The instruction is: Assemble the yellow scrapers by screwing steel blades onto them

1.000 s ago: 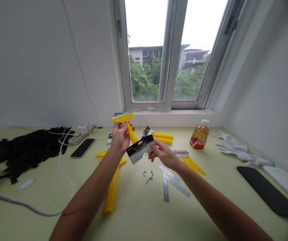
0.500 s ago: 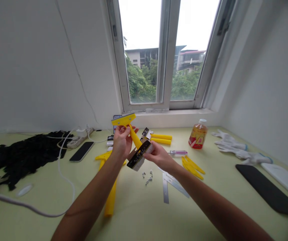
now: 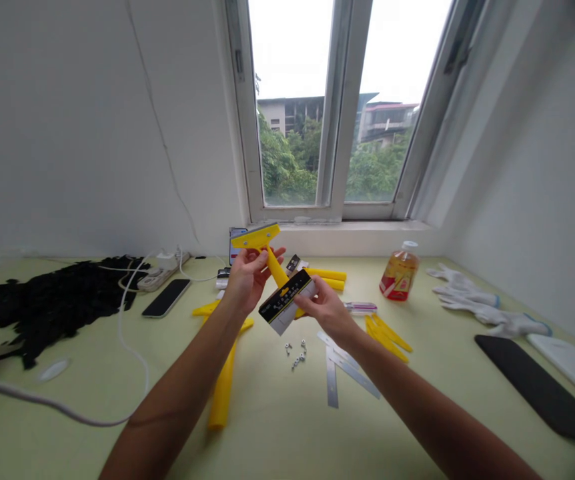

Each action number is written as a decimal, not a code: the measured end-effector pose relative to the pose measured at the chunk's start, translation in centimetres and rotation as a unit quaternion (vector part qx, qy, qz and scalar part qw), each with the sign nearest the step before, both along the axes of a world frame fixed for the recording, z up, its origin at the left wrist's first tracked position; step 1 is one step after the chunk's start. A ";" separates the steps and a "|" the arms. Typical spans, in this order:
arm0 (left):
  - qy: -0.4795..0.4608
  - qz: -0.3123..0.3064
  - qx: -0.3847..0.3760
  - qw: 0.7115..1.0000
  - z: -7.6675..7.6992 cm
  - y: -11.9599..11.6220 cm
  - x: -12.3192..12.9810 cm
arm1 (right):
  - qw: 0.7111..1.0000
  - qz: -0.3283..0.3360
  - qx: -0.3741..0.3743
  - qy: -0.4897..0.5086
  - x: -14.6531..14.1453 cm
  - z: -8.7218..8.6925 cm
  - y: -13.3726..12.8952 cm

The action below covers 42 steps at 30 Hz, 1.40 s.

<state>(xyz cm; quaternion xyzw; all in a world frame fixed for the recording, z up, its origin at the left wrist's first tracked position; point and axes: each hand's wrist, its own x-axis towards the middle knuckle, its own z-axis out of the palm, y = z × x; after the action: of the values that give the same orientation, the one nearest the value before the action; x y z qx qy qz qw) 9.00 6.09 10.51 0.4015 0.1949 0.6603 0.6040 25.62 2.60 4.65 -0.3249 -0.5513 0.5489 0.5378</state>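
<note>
My left hand [image 3: 250, 277] grips a yellow scraper [image 3: 257, 239] near its neck, with the bladed head up and tilted. A black and white card [image 3: 287, 300] lies against the lower handle, and my right hand [image 3: 323, 303] pinches its right edge. Below my hands, several small screws [image 3: 296, 357] and some flat metal blades [image 3: 332, 380] lie on the table. Another yellow scraper [image 3: 222, 393] rests beneath my left forearm. Yellow handles [image 3: 330, 275] and a second card [image 3: 295, 263] are behind my right hand.
Yellow strips [image 3: 387, 339], a screwdriver [image 3: 361, 307], a bottle [image 3: 398, 272], white gloves [image 3: 487, 307] and a black flat object [image 3: 532, 387] are on the right. On the left are a phone [image 3: 166, 298], a power strip [image 3: 160, 277], white cable [image 3: 122, 333] and black strips [image 3: 42, 307].
The card has turned so that more of its printed face shows. The view has shifted slightly, and part of another person's hand has appeared at the left edge.
</note>
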 end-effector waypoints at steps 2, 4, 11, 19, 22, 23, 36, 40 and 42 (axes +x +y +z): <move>-0.002 0.010 0.009 1.000 0.1 0.0 -0.1 | 0.999 0.014 -0.027 0.023 -0.4 -0.3 -0.1; -0.005 0.017 0.008 1.000 0.0 0.0 -0.1 | 0.998 0.023 -0.042 0.042 -0.6 -0.5 -0.1; 0.130 -0.039 -0.015 0.991 -0.6 -0.2 0.4 | 0.995 -0.090 0.023 0.042 0.1 -0.1 0.5; 0.239 -0.129 0.008 0.962 -0.6 -0.5 0.1 | 0.989 -0.101 0.002 0.109 0.6 0.4 0.5; 0.229 -0.139 0.000 0.963 0.4 -0.6 -1.0 | 0.982 -0.116 -0.004 0.148 0.6 0.7 0.6; 0.232 -0.139 0.001 0.963 0.8 -0.7 -1.4 | 0.981 -0.115 -0.001 0.156 0.7 0.9 0.5; 0.487 -0.069 0.098 0.865 0.5 -2.1 -0.1 | 0.992 -0.107 0.001 0.063 0.9 1.8 0.0; 0.460 0.041 0.045 0.886 0.2 0.4 0.5 | 0.992 -0.109 -0.007 -0.062 3.3 2.4 1.6; 0.421 0.064 -0.001 0.905 -0.3 2.6 1.0 | 0.981 -0.150 0.003 -0.121 5.3 2.0 3.1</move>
<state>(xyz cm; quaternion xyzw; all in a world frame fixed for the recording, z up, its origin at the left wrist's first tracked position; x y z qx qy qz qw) 10.03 8.64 10.20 0.6279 0.4571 0.4671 0.4226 30.88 5.66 6.69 -0.4666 -0.5588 0.4171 0.5442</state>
